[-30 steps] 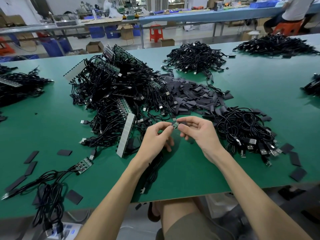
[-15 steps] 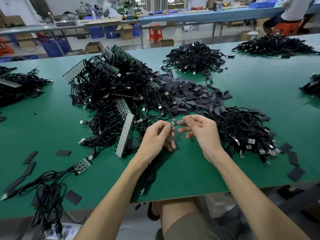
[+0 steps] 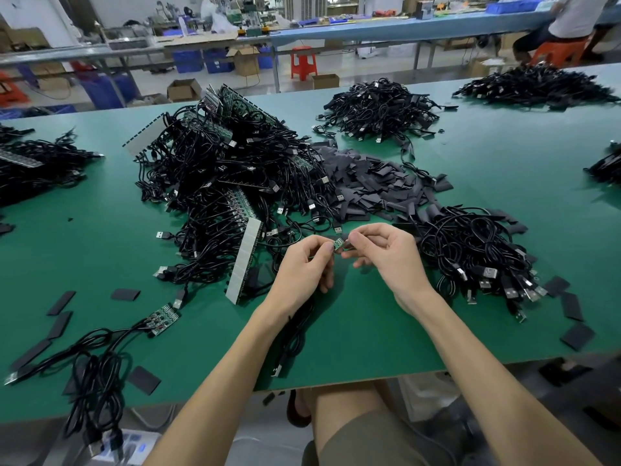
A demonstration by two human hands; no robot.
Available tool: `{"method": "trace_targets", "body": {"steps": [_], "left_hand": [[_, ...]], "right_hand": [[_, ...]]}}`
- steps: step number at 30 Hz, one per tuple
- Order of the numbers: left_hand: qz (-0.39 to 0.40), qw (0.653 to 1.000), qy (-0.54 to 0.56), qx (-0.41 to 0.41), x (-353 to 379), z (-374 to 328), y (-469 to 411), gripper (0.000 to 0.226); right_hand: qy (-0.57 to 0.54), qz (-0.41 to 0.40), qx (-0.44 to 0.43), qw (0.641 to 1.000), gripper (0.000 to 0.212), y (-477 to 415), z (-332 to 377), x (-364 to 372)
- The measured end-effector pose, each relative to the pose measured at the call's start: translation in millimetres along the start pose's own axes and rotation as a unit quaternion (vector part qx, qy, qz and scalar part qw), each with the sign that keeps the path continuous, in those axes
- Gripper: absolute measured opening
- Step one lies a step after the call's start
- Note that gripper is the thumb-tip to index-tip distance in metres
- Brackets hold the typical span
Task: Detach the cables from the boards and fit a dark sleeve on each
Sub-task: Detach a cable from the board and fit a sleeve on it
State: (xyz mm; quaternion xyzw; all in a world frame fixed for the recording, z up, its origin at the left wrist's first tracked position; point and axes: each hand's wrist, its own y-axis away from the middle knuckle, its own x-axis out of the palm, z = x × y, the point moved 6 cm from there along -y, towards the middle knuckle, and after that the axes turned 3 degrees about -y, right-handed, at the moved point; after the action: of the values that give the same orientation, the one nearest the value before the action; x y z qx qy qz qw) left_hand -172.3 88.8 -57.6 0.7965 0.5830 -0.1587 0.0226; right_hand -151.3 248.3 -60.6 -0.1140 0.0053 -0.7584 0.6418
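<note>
Just above the green table (image 3: 100, 250), close to its near edge, both hands meet over a small green board (image 3: 338, 243). The left hand (image 3: 304, 269) pinches the board's left end between thumb and forefinger, its other fingers curled beneath. The right hand (image 3: 391, 260) pinches the right end the same way, the other fingers loosely bent; whether a sleeve sits between those fingertips is too small to tell. A black cable (image 3: 292, 334) trails from under the left wrist toward the near edge and ends in a USB plug (image 3: 277, 369). Far left of the hands lies a big tangle of cables and boards (image 3: 221, 183). Beyond the hands is a heap of dark sleeves (image 3: 366, 186), and to the right a pile of loose cables (image 3: 470, 250). Near left, another board with cables (image 3: 163, 319) lies among a few scattered sleeves (image 3: 126, 294).
</note>
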Motion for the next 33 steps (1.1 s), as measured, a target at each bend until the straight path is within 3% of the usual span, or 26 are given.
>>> {"method": "trace_targets", "body": {"steps": [4, 11, 17, 33], "left_hand": [[0.004, 1.000, -0.002, 0.003, 1.0, 0.6, -0.5, 0.021], [0.006, 1.000, -0.001, 0.003, 0.2, 0.9, -0.1, 0.021], [0.015, 1.000, -0.011, 0.005, 0.4, -1.5, 0.7, 0.023], [0.029, 0.999, -0.031, 0.003, 1.7, -3.2, 2.3, 0.026]], "right_hand": [[0.024, 0.014, 0.000, 1.000, 0.019, 2.1, 1.3, 0.1], [0.033, 0.036, -0.007, 0.999, 0.012, 3.2, 5.2, 2.7], [0.006, -0.017, -0.019, 1.000, 0.006, 0.4, 5.3, -5.5], [0.019, -0.037, -0.043, 0.998, 0.004, 0.1, 6.1, -6.2]]}}
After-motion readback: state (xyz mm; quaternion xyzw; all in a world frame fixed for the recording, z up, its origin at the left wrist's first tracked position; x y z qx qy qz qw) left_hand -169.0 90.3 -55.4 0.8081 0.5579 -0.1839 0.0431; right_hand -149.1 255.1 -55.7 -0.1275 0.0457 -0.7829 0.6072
